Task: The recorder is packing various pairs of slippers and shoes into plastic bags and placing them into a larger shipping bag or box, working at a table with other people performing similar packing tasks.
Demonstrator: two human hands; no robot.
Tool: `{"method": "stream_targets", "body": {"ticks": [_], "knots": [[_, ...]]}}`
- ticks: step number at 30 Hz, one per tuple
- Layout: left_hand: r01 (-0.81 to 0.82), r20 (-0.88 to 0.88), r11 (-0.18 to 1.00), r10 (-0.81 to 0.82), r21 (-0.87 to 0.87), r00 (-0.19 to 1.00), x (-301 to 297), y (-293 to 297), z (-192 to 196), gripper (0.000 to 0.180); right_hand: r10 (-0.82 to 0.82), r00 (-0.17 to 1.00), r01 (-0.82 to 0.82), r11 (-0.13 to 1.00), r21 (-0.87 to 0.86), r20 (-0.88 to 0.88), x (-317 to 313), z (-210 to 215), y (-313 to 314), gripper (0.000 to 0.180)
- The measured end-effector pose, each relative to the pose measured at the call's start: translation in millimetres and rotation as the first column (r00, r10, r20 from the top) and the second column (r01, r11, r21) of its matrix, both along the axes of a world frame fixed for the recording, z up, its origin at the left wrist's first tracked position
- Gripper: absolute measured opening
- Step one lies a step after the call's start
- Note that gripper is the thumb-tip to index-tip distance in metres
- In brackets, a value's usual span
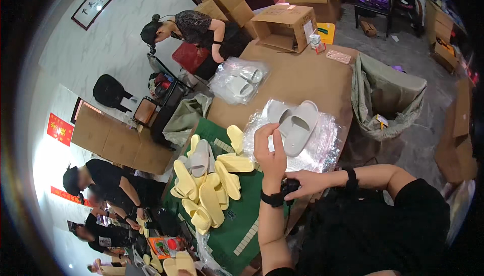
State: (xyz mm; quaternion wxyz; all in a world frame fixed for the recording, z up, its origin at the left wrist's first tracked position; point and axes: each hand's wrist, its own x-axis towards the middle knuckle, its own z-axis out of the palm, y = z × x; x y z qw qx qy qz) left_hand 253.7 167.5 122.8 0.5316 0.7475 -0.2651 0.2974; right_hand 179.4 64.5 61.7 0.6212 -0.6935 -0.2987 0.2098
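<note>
My left hand (269,150) is raised in front of the grey slippers, its fingers loosely bent and apart with nothing in them. A black strap circles that wrist and carries a small black device (289,186). My right hand (305,181) reaches across and grips this device; some of its fingers are hidden. Just beyond my left hand, a pair of grey slippers (301,134) lies on clear plastic bags (322,156) on the brown table. To the left, several yellow slippers (209,203) are heaped on a green mat, with grey slippers (200,156) among them.
Bagged pale slippers (241,85) lie farther back on the brown table (287,82), near a seated co-worker. An open carton (285,26) and a pink phone (338,57) sit at its far end. A lined bin (385,97) stands right. More people work at the left.
</note>
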Motion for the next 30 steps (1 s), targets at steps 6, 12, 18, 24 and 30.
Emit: {"method": "stream_targets", "body": {"ticks": [6,12,18,24,30], "knots": [[-0.212,0.27,0.855,0.089,0.474,0.959,16.8,21.9,-32.2,0.018,0.018,0.861,0.146,0.949,-0.281,0.509,40.4,-24.5,-26.8,0.051],[0.16,-0.285,0.698,0.066,0.698,0.956,-2.0,21.0,-162.0,0.025,0.075,0.724,0.547,0.544,-0.637,0.686,129.0,-129.3,-117.9,0.031],[0.124,-0.293,0.606,0.189,0.786,0.937,-28.4,-8.3,-262.6,0.04,-0.005,0.705,0.616,0.498,-0.61,0.709,158.5,-128.2,-99.2,0.063],[0.145,-0.316,0.498,0.278,0.855,0.907,-16.2,-25.4,-307.7,0.031,-0.2,0.818,0.573,0.355,-0.738,0.539,209.7,-180.4,-96.7,0.054],[0.086,-0.533,0.695,0.46,0.714,0.71,13.3,-13.1,-278.8,0.022,0.056,0.783,0.515,0.5,-0.696,0.62,238.6,-140.1,-141.5,0.04]]}}
